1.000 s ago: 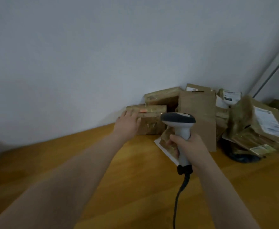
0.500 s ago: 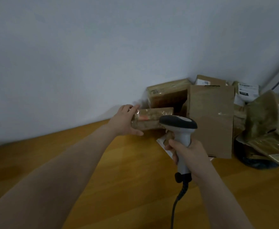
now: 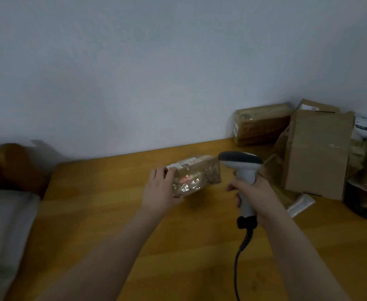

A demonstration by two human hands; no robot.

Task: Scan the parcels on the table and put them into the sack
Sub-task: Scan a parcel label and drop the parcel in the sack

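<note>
Small parcel (image 3: pixel 196 177) — brown box under glossy clear wrap, with a white label on its top face. A red spot of light (image 3: pixel 185 178) shows on the side facing the camera. It is held at its left end in the grip of the left hand (image 3: pixel 159 190), fingers over the top edge and thumb beneath. Whether its underside clears the desk (image 3: pixel 178 246) cannot be told.

Scanner (image 3: pixel 242 168) — pale handle and dark head, just right of the held parcel, nose pointing at it. The right hand (image 3: pixel 256 192) is clenched round the handle. A dark cable (image 3: pixel 239 257) drops from below that grip towards the near edge.

Other parcels lie right of and beyond the right grip, against the wall: a taped box (image 3: pixel 261 123), a plain carton (image 3: pixel 318 153) standing upright, and more packets behind it, blurred.

Sack (image 3: pixel 2 224): pale grey, far left of the left grip, past the desk's left end.
</note>
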